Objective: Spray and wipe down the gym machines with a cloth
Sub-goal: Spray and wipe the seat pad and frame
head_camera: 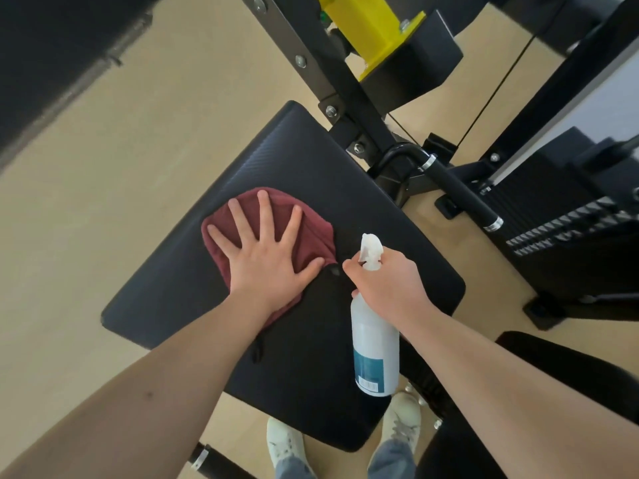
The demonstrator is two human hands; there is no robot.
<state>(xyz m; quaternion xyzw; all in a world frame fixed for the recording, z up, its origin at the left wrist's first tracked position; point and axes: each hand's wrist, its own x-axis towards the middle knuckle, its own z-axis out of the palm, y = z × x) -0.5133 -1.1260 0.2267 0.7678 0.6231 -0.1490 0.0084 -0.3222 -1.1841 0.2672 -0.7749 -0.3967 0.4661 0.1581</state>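
A black padded seat (193, 288) of a gym machine fills the middle of the view. On it lies a dark red cloth (313, 229), and my left hand (266, 257) presses flat on that cloth with the fingers spread. My right hand (387, 278) grips the neck of a white spray bottle (375, 344) with a teal label. The bottle hangs upright over the seat's right side, and its nozzle points up and away from me. A wet dark patch shows on the pad between the two hands.
The machine's black frame (332, 77) with a yellow bracket (363, 25) rises behind the seat. A black handle (463, 191) and a weight stack (567, 229) stand to the right. Another black pad (570, 371) is at the lower right. My white shoes (287, 444) stand on the beige floor.
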